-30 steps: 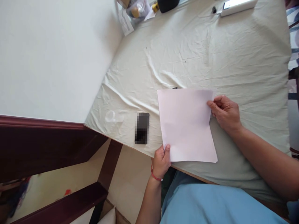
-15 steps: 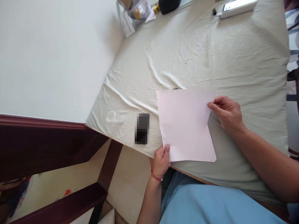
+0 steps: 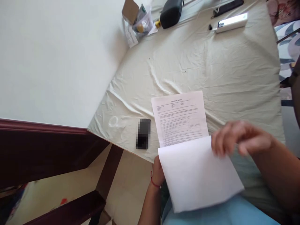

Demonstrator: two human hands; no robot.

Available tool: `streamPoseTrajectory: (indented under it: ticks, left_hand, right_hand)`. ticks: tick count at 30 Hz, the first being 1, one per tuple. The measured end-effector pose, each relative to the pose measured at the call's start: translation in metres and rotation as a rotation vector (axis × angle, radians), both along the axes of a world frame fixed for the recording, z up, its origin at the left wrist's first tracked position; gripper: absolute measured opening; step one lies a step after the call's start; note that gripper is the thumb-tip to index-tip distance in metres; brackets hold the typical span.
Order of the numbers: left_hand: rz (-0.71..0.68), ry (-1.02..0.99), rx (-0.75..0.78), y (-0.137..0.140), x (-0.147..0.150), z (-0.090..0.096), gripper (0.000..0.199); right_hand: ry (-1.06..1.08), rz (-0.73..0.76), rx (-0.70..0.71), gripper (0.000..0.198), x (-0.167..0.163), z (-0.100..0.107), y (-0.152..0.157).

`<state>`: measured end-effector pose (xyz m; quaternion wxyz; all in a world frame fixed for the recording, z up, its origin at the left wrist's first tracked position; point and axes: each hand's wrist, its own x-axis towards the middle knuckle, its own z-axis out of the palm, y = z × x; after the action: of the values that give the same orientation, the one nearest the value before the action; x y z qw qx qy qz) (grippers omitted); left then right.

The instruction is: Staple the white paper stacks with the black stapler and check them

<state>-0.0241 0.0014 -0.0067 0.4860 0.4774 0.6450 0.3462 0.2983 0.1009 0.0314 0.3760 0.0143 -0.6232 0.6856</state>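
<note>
A printed sheet (image 3: 180, 122) lies on the cloth-covered table, its text facing up. A blank white page (image 3: 199, 175) is folded back toward me over its lower part and hangs past the table edge above my lap. My left hand (image 3: 158, 172), with a red string on the wrist, is at the lower left corner of the papers; the page hides most of its fingers. My right hand (image 3: 232, 139) is over the right end of the fold, blurred, fingers bent and thumb apart, with nothing visible between them.
Left of the papers lie a dark pixelated object (image 3: 142, 134) and a clear ring-shaped item (image 3: 113, 122). At the back are a plastic tub (image 3: 144, 25), a black case (image 3: 172, 14), a white power bank (image 3: 232, 23) and a dark phone-like object (image 3: 228, 7). A wall (image 3: 58, 62) borders the left side.
The blank top page has been turned down toward me, uncovering the printed text. My right hand has moved down from the upper right edge. My left hand stays at the lower left corner.
</note>
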Motion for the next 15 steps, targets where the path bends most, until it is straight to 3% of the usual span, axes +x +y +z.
streamPoseTrajectory:
  ticks: [2, 3, 5, 9, 15]
  left_hand:
    - [-0.023, -0.013, -0.012, -0.004, 0.001, -0.003, 0.033]
    - [-0.031, -0.015, -0.033, -0.006, 0.0, -0.005, 0.033]
    - [-0.033, 0.0, -0.061, -0.01, -0.001, -0.01, 0.032]
    - [-0.036, -0.002, -0.03, -0.015, -0.005, -0.019, 0.03]
    - [-0.055, -0.025, 0.026, -0.009, -0.002, -0.009, 0.033]
  right_hand:
    - [-0.097, -0.693, -0.298, 0.008, 0.006, -0.01, 0.006]
    - [-0.167, -0.935, -0.391, 0.004, 0.007, -0.016, 0.009]
    - [-0.328, -1.188, -0.46, 0.018, 0.005, -0.028, 0.015]
    - [-0.472, -1.121, -0.572, 0.024, -0.008, -0.04, 0.019]
    - [-0.455, -1.143, -0.452, 0.027, -0.015, -0.032, 0.013]
